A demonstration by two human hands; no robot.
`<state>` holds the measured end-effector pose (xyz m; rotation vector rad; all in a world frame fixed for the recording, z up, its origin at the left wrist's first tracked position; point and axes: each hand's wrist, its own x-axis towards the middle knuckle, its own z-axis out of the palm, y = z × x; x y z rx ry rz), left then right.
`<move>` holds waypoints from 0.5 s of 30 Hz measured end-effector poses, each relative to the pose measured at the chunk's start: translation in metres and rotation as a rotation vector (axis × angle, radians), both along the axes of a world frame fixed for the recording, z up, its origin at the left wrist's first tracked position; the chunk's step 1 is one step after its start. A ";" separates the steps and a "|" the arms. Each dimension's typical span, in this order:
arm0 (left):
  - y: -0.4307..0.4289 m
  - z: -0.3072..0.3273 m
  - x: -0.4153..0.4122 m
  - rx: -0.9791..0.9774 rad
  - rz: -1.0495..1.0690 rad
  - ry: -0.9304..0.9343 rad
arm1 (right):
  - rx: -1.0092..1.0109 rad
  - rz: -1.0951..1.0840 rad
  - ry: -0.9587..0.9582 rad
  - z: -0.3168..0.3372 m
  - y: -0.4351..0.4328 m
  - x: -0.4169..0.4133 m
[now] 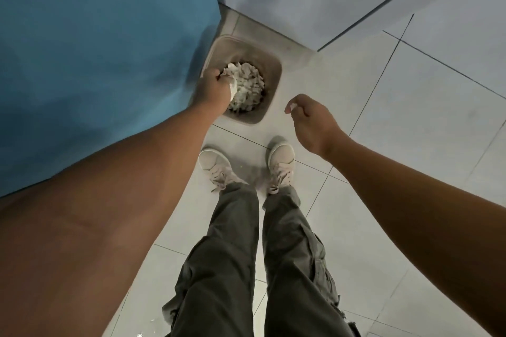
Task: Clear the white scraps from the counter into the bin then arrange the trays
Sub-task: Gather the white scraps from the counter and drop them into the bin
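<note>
Left hand over the bin on the tiled floor.
Its fingers grip white scraps above the heaped bin, beside a blue panel; the right hand curls loosely, grip unclear.

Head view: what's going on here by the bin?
A person stands over a square bin on the tiled floor, next to a blue panel. The left hand is at the bin's mouth, gripping a wad of white scraps over the heap that already fills it. The right hand hangs beside the bin, loosely curled. A white speck shows at its tip, but it is unclear whether it is pinched. No counter or trays are in view.
</note>
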<state>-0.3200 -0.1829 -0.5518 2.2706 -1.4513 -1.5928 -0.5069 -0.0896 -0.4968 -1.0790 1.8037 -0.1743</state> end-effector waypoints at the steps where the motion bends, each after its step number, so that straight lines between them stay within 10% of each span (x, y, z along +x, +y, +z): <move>1: -0.001 -0.001 0.001 0.000 0.014 -0.014 | 0.002 0.028 0.022 -0.003 -0.003 -0.001; 15: -0.001 0.015 0.033 -0.120 -0.107 -0.122 | 0.038 0.085 -0.023 -0.025 -0.074 0.034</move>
